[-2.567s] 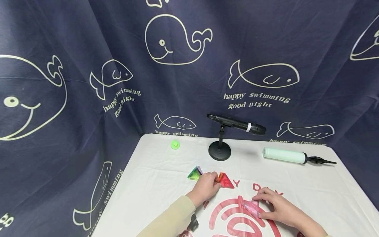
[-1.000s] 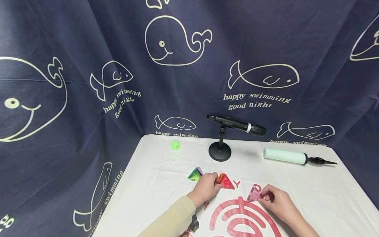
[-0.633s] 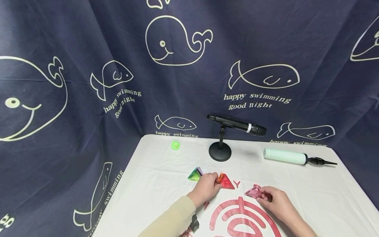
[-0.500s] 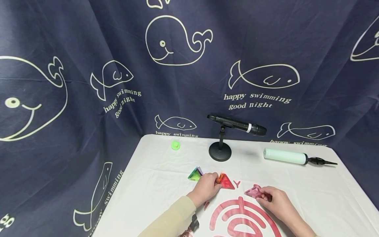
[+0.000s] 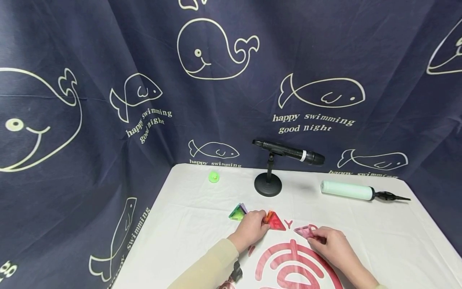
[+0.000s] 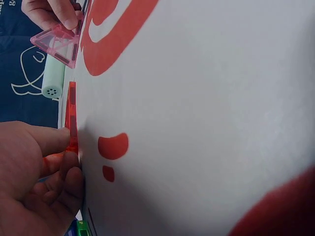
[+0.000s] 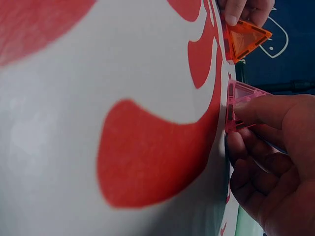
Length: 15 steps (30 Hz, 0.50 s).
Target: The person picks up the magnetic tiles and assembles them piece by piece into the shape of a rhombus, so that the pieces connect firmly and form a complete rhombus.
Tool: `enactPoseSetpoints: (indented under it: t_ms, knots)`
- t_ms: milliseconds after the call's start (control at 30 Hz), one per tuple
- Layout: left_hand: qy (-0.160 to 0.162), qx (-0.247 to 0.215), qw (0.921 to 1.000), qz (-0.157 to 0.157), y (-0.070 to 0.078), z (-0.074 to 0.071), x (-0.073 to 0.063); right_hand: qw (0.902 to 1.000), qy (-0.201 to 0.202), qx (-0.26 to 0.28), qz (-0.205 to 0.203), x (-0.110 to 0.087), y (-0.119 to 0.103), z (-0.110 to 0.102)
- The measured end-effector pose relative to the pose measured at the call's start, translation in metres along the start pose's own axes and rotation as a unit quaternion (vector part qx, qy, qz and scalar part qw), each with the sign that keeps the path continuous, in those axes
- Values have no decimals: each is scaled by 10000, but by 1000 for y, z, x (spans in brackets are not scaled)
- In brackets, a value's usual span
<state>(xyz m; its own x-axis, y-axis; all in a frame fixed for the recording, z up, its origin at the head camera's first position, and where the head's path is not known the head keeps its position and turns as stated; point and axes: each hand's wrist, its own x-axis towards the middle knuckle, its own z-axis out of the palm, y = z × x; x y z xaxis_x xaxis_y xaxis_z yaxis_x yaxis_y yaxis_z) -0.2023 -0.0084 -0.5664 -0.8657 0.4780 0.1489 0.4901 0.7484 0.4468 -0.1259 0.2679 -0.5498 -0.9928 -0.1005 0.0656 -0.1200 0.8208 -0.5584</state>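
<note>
My left hand [image 5: 251, 226] pinches an upright orange triangular magnetic tile [image 7: 247, 38]. A red triangular tile [image 5: 276, 221] lies on the cloth against it, partly behind my fingers in the left wrist view. To the right, my right hand [image 5: 333, 245] pinches pink triangular magnetic tiles [image 5: 303, 231] between thumb and fingers, low over the cloth. One pink triangle is tilted up in the left wrist view; how many pieces there are is hard to tell. A small gap separates pink from red. Left of my left hand stands a green triangular tile [image 5: 237, 214] with a purple one [image 5: 243, 207] behind it.
A black microphone [image 5: 288, 151] on a round-based stand [image 5: 268, 184] rises at the back. Behind my right hand lies a mint-green hand pump [image 5: 347, 190]. A small green duck toy [image 5: 213, 177] sits back left. A dark object [image 5: 236, 272] is partly under my left sleeve.
My right hand has carried the pink tiles away from the printed arcs, then leftward toward the red tile, turning them flatter. My left hand stays where it was.
</note>
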Motion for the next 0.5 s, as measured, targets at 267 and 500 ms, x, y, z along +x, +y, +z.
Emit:
enactPoseSetpoints:
  t_ms: [267, 500]
  knots:
    - [-34, 43, 10000, 7, 0, 0, 0, 9989, 146, -210, -400, 3, -6, 5]
    - [-70, 52, 10000, 16, 2, -2, -1, 9983, 61, -322, -476, 8, -12, 9]
